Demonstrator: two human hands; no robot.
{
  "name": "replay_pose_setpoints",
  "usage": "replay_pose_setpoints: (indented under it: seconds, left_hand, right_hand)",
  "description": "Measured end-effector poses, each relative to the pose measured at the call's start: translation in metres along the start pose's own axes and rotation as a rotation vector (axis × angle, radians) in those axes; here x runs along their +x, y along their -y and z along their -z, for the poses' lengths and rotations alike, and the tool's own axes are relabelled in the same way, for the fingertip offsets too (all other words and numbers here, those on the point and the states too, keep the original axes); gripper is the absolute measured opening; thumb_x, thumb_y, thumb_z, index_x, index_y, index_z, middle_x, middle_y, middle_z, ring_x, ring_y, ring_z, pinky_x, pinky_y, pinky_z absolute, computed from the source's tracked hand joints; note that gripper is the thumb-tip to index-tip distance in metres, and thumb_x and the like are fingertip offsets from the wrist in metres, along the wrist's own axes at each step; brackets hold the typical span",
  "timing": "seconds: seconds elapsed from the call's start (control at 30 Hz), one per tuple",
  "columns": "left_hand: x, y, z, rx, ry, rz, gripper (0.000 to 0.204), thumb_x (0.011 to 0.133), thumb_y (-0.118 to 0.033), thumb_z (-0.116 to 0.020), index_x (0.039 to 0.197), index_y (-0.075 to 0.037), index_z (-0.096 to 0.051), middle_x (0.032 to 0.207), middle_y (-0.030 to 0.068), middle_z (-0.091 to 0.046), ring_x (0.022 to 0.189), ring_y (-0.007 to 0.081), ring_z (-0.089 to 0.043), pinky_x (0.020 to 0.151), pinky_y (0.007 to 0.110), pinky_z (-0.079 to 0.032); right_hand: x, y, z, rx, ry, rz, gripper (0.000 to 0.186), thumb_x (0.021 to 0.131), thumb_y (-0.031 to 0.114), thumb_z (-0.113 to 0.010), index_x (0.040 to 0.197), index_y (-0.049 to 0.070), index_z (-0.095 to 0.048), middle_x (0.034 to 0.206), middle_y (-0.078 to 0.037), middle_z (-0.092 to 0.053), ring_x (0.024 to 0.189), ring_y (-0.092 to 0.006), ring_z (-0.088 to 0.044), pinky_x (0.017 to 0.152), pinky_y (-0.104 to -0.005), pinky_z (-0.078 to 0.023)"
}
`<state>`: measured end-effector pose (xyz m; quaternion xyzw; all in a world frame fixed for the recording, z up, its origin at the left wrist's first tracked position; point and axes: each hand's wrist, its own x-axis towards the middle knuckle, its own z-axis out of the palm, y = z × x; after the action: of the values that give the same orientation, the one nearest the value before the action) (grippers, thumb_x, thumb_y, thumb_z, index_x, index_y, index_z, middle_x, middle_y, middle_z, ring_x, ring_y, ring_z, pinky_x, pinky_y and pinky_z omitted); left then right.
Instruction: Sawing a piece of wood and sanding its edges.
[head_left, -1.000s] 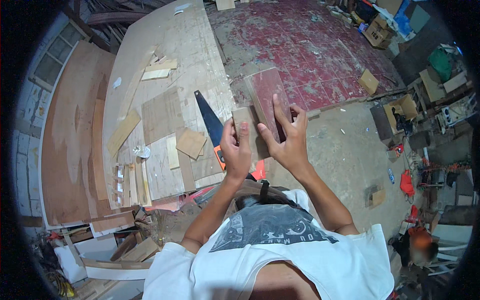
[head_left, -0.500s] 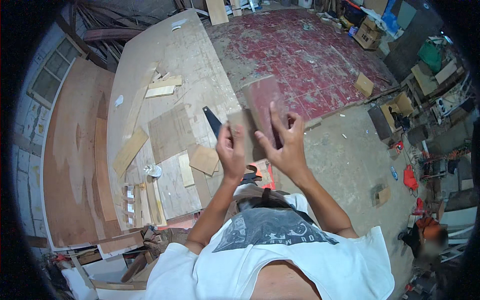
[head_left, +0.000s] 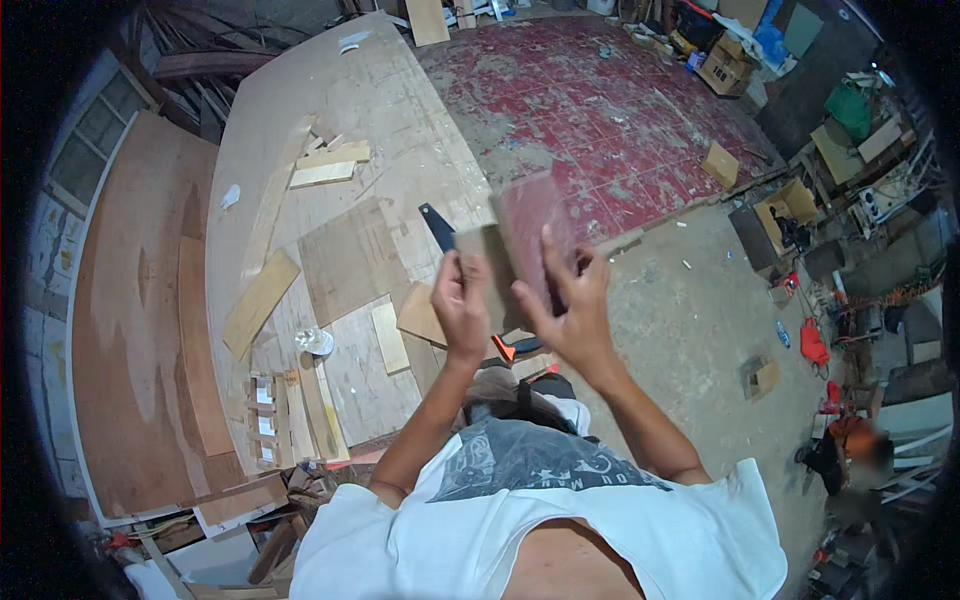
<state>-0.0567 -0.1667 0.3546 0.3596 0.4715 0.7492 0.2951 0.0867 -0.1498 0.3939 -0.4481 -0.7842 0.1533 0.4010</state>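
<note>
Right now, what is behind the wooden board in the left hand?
Behind the wooden board is a saw: its dark blade tip shows at upper left, its orange-and-black handle below. The board and left hand cover its middle.

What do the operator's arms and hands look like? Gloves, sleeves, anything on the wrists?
No gloves: left hand and right hand are both bare. Forearms bare too, below the short, loose sleeves of a white T-shirt with a dark grey print. No watch, bracelet or cable visible. Blur hides whether rings are worn.
</note>
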Motion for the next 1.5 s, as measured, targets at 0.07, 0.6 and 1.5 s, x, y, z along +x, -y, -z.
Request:
replay_pose_setpoints:
  seconds: [0.07,0.6,1.5]
  left_hand:
    - [0.017,-0.01,0.011,0.037,-0.013,-0.006,0.02,0.098,-0.023,-0.057,0.103,-0.004,-0.059,0.083,-0.005,-0.054,0.072,0.0012,-0.042,0.062,0.018,-0.032]
    - [0.024,-0.006,0.055,-0.038,-0.059,0.059,0.021,0.097,-0.023,-0.057,0.106,-0.003,-0.059,0.089,-0.0042,-0.057,0.078,0.0029,-0.046,0.07,0.019,-0.037]
    - [0.01,-0.013,0.093,-0.164,0.266,0.424,0.037,0.095,-0.025,-0.058,0.12,0.002,-0.056,0.105,0.0049,-0.065,0.091,0.0118,-0.062,0.08,0.023,-0.047]
  right_hand:
    - [-0.034,0.003,-0.016,0.077,0.061,-0.013,0.076,0.076,0.033,-0.076,0.144,0.021,-0.043,0.116,-0.032,-0.043,0.106,-0.0425,-0.044,0.095,-0.0486,-0.038]
    - [-0.068,0.012,-0.028,0.11,0.163,0.023,0.076,0.074,0.03,-0.078,0.142,0.018,-0.046,0.113,-0.028,-0.045,0.106,-0.0396,-0.046,0.091,-0.0456,-0.04]
    - [-0.034,0.001,-0.012,0.118,0.006,0.029,0.064,0.062,0.026,-0.085,0.123,0.024,-0.066,0.122,-0.021,-0.044,0.111,-0.0352,-0.046,0.095,-0.0415,-0.041]
